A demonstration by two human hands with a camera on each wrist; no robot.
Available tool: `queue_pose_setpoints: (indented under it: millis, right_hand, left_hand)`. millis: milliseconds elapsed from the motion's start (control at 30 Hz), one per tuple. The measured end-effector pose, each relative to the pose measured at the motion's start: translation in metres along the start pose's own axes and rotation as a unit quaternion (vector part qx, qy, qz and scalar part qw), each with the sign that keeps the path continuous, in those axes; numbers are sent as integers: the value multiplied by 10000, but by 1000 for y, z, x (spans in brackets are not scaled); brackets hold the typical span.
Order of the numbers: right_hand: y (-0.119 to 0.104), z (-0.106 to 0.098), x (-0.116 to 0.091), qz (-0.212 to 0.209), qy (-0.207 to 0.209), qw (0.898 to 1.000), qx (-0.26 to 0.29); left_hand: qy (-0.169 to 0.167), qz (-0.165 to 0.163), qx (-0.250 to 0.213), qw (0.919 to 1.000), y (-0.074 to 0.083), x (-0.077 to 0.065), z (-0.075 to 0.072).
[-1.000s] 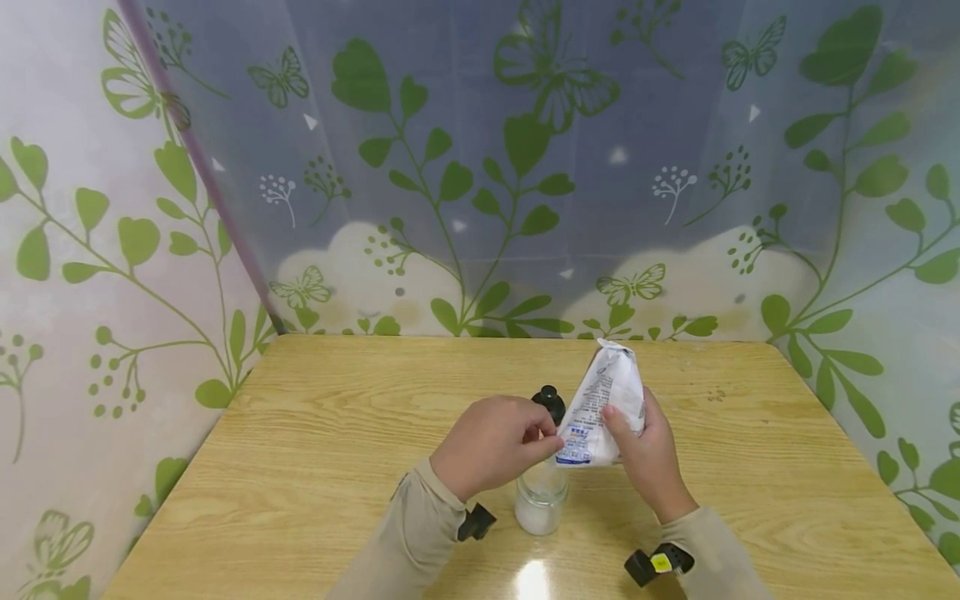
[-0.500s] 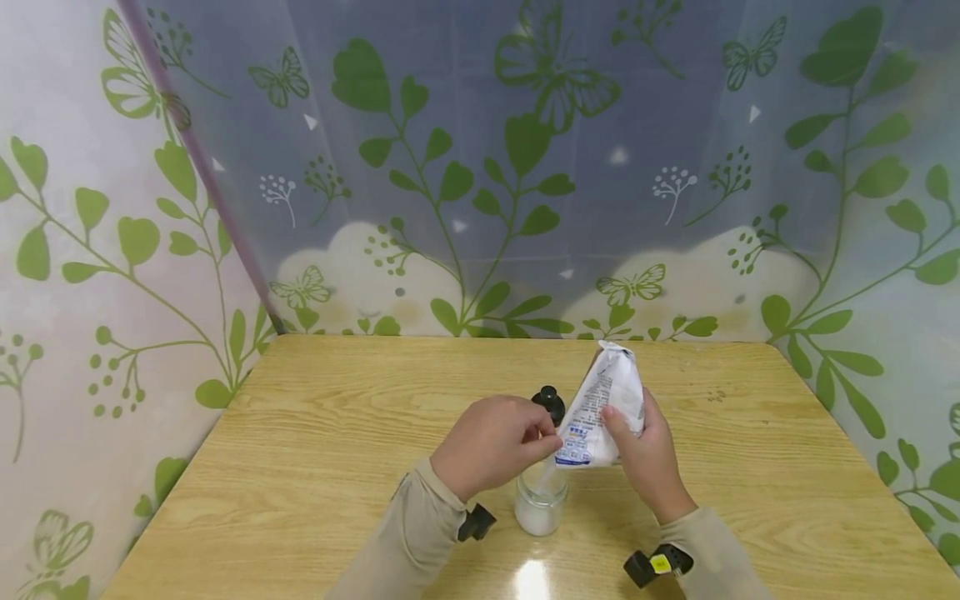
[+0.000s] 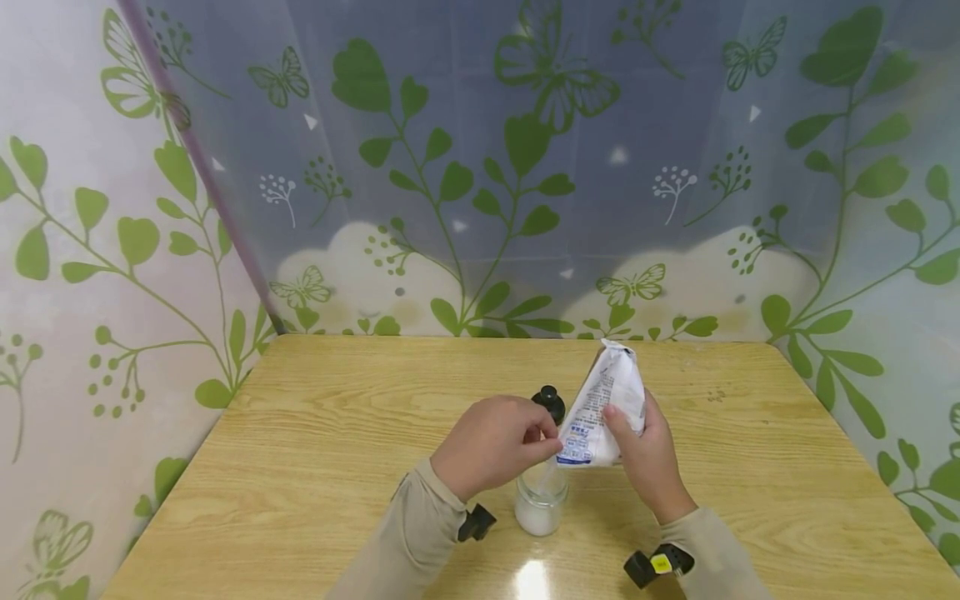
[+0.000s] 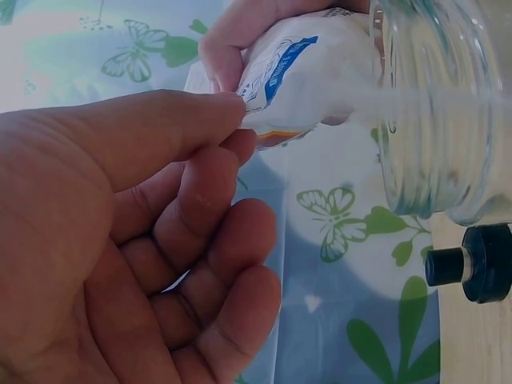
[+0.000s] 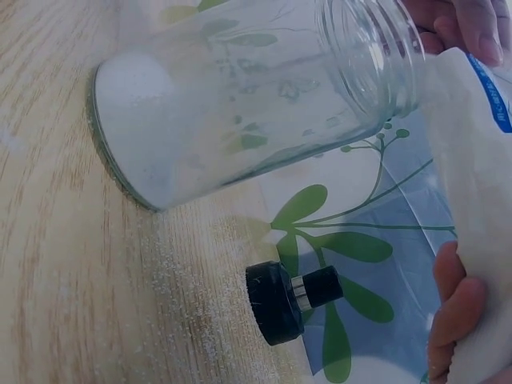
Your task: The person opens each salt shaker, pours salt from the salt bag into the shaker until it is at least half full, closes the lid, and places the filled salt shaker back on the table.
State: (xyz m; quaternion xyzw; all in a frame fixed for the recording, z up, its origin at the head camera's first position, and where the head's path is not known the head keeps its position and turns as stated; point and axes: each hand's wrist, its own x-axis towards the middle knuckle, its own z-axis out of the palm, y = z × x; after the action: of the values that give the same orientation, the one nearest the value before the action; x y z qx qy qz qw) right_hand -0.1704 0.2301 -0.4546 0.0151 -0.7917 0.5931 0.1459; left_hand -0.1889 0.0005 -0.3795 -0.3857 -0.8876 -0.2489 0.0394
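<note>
A white printed plastic bag (image 3: pixel 607 404) is tilted with its lower left corner over a glass jar (image 3: pixel 542 510). My right hand (image 3: pixel 651 457) grips the bag's right side, thumb across the front. At the pouring corner, my left hand (image 3: pixel 491 442) pinches the bag edge between thumb and forefinger; its other fingers are curled, as the left wrist view shows. A pale stream of fine white grains falls from that corner into the jar. White grains (image 5: pixel 132 136) cover the jar's bottom in the right wrist view. The jar stands upright and uncovered, apart from both hands.
Behind the jar sits a black lid with a knob (image 3: pixel 549 403) on the wooden table (image 3: pixel 337 400). Spilled white grains (image 5: pixel 188 300) lie on the wood around the jar. A patterned curtain (image 3: pixel 450 208) rises along the table's back and sides.
The pale stream into the jar shows more clearly than a second ago. The bag has shifted very slightly; both hands stay nearly in place.
</note>
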Motion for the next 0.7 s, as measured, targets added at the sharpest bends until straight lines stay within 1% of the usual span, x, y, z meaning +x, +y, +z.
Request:
queue_pose_setpoints:
  millis: [167,400,700]
  right_hand:
    - [-1,0,0,70,-6,10000,4]
    - [0,1,1,35,-3,9999,117]
    - [-2,1,-1,-50,32,10000,27]
  left_hand:
    - [-4,15,2,10000,1,0,0]
    - [-16,37,71,10000,2,1,0]
    - [40,108,112,9999,2,0,0]
